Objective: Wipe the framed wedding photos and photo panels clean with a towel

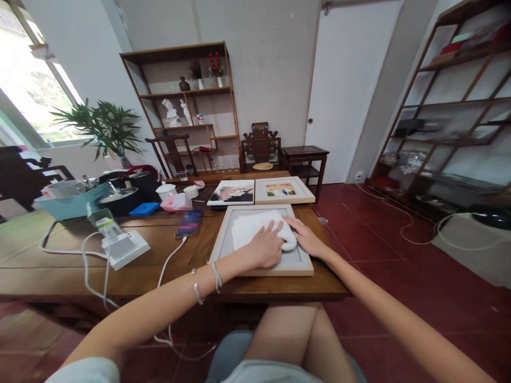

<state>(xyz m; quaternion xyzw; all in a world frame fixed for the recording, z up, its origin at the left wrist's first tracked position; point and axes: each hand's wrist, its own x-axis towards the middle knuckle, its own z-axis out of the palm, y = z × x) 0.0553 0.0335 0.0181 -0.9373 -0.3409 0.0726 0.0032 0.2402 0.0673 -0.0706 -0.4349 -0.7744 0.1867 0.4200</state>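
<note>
A picture frame [222, 239] with a pale wood edge and a light grey inside lies flat at the front of the wooden table. On it is a white towel [248, 223], folded and bunched towards the right. My left hand [268, 246] presses on top of the towel with its fingers spread. At the frame's right edge, my right hand [306, 238] grips the side, its fingertips beside the towel. Part of that grip is hidden. The towel covers most of the frame's middle.
Behind lie a framed picture [306, 197] and a white-edged picture panel [230, 201]. To the left are a phone [189, 222] on a cable, a white power strip [130, 250], a blue box [144, 209], cups, pots and a light blue bin [67, 207]. The wooden table [175, 279] ends near my knees.
</note>
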